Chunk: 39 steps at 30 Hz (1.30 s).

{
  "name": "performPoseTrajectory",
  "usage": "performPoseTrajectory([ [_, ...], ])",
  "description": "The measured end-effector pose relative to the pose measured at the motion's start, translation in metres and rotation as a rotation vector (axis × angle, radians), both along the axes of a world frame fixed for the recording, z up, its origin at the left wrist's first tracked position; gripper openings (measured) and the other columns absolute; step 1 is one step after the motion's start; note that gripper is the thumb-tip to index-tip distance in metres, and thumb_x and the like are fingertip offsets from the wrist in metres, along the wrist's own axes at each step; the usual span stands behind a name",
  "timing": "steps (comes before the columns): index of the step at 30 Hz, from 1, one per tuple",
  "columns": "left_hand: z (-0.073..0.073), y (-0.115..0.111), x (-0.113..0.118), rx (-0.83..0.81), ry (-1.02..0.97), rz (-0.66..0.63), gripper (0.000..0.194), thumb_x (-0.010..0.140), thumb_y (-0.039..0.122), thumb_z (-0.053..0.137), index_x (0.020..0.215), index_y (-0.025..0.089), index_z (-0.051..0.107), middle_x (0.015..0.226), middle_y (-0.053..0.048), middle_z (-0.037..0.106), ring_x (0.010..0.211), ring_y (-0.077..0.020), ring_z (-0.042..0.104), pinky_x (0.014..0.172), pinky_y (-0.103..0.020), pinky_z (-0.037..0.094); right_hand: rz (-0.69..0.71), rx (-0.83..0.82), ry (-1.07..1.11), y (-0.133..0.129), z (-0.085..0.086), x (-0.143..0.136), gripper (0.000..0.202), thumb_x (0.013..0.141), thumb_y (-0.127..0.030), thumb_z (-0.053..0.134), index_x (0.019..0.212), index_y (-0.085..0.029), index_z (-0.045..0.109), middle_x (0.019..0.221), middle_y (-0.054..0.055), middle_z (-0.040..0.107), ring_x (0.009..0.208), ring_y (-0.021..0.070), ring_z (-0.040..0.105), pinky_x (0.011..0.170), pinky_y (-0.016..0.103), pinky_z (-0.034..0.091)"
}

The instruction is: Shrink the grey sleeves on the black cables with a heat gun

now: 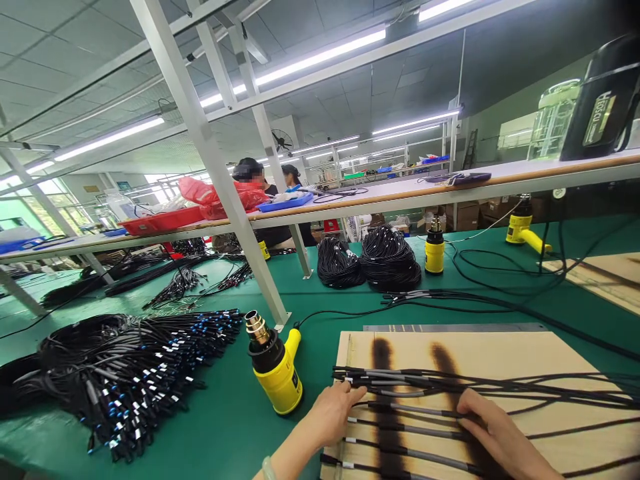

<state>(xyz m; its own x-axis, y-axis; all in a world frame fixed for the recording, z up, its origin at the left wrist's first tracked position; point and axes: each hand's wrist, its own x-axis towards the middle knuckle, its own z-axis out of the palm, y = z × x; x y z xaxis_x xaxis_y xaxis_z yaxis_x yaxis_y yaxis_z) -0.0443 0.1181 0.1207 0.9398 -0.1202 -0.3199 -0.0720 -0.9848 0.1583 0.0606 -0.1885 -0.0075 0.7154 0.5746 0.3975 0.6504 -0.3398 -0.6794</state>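
Several black cables with grey sleeve sections lie side by side across a pale wooden board [500, 350]. My left hand [330, 413] is at the board's left edge, its fingers closed over the end of one black cable [415, 409], and that end is hidden beneath them. Farther right, my right hand [493, 430] pinches the same cable between thumb and forefinger. Just above my hands runs a bunched group of cables [400, 375]. Below them, more single cables [425, 430] are spread apart in rows. Two dark scorch marks [383, 350] cross the board under the cables.
A yellow heat gun [277, 380] stands nozzle-up left of the board. A large bundle of cables with blue and white ends [145, 373] covers the left. Cable coils [390, 260] and another heat gun [434, 250] stand behind. Metal posts [215, 160] support a shelf; people sit beyond.
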Motion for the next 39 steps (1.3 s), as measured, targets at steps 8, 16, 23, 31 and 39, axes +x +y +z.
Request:
performPoseTrajectory([
  [8,0.000,-0.007,0.000,0.082,0.004,-0.071,0.055,0.066,0.004,0.047,0.114,0.029,0.052,0.093,-0.005,0.052,0.083,-0.0225,0.056,0.069,-0.029,0.043,-0.201,0.235,-0.507,-0.002,-0.005,0.005,0.012,0.090,-0.026,0.049,0.085,-0.022,0.059,0.083,0.004,0.063,0.080,0.0183,0.062,0.072,0.030,0.049],
  [16,0.001,-0.006,-0.004,0.025,-0.037,-0.058,0.051,0.066,0.003,0.043,0.109,0.026,0.057,0.090,-0.005,0.053,0.081,-0.0195,0.054,0.069,-0.026,0.042,-0.315,0.265,-0.495,-0.010,-0.008,0.011,0.017,0.090,-0.032,0.048,0.089,-0.021,0.059,0.083,0.007,0.065,0.077,0.0200,0.065,0.068,0.032,0.054],
  [23,0.006,-0.016,0.000,-0.416,-0.075,0.025,0.055,0.067,0.004,0.039,0.117,0.021,0.057,0.083,0.000,0.057,0.074,-0.0135,0.047,0.068,-0.022,0.037,-0.177,0.359,-0.446,-0.002,0.027,0.002,0.013,0.087,-0.026,0.054,0.094,-0.024,0.064,0.085,0.006,0.064,0.079,0.0186,0.064,0.068,0.027,0.054],
  [31,-0.019,-0.016,0.003,-1.048,-0.029,0.375,0.031,0.065,0.028,0.062,0.091,0.014,0.068,0.075,0.002,0.051,0.065,-0.0098,0.041,0.060,-0.022,0.032,-0.197,0.395,-0.361,-0.005,0.029,0.007,0.013,0.087,-0.028,0.055,0.093,-0.022,0.064,0.089,0.007,0.062,0.082,0.0187,0.063,0.072,0.027,0.055],
  [39,-0.010,-0.023,-0.003,-1.092,-0.013,0.492,0.031,0.060,0.037,0.067,0.078,0.012,0.065,0.056,0.005,0.048,0.051,-0.0062,0.036,0.053,-0.021,0.029,-0.185,0.389,-0.326,-0.003,0.031,0.003,0.016,0.087,-0.033,0.054,0.090,-0.022,0.065,0.083,0.007,0.065,0.076,0.0187,0.066,0.066,0.025,0.056],
])
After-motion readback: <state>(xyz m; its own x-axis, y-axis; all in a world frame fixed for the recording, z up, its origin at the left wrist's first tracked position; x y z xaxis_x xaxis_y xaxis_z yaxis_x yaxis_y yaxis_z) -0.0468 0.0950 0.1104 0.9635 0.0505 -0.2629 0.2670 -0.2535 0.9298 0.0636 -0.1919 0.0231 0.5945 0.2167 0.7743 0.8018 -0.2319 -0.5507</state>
